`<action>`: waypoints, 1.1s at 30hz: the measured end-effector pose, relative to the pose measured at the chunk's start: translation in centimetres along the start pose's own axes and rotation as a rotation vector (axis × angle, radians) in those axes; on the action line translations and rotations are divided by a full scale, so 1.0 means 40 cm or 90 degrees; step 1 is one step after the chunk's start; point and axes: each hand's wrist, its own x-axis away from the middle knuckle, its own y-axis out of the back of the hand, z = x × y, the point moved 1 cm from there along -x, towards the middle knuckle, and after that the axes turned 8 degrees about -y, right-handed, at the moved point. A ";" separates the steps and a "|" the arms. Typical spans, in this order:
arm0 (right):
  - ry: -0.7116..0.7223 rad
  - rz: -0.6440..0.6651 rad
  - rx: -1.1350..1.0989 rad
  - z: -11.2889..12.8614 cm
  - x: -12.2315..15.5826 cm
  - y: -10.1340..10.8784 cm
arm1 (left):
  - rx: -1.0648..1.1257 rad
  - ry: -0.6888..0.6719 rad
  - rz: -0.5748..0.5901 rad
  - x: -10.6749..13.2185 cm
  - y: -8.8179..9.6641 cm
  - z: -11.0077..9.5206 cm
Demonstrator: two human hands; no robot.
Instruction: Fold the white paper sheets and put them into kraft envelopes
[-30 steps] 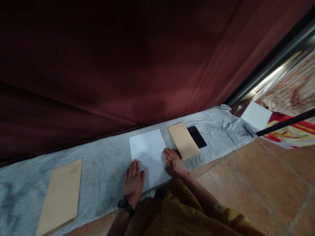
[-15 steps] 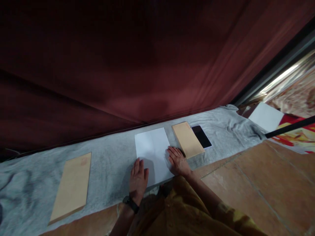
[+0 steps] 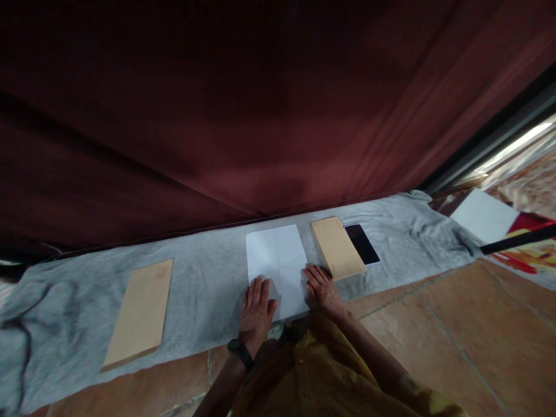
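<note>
A white sheet of paper (image 3: 278,260) with fold creases lies on a grey cloth (image 3: 204,278) spread over the floor. My left hand (image 3: 257,310), wearing a black wristband, lies flat with fingers stretched on the sheet's near left corner. My right hand (image 3: 322,289) rests with fingers flat on the sheet's near right edge. Just right of that hand lies a brown envelope (image 3: 337,248), and beside it a black phone (image 3: 362,244).
A second brown envelope (image 3: 141,313) lies on the cloth to the left. A dark red curtain (image 3: 260,104) hangs behind the cloth. Tiled floor (image 3: 456,324) spreads right; another white sheet (image 3: 484,215), a colourful print and a black rod (image 3: 516,239) sit far right.
The view has shifted, so everything slid right in the picture. My left hand has crept a little further onto the sheet's corner; the right hand stays on its edge.
</note>
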 end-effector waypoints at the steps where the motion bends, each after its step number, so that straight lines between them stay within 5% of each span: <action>1: -0.004 -0.001 -0.002 -0.005 0.010 0.002 | -0.001 0.003 -0.013 0.022 0.003 0.010; 9: 0.031 0.062 -0.016 0.024 0.085 0.030 | -0.008 -0.092 -0.016 0.113 0.016 0.018; 33: 0.069 0.061 -0.067 0.020 0.093 0.033 | 0.036 -0.064 0.063 0.088 0.060 0.007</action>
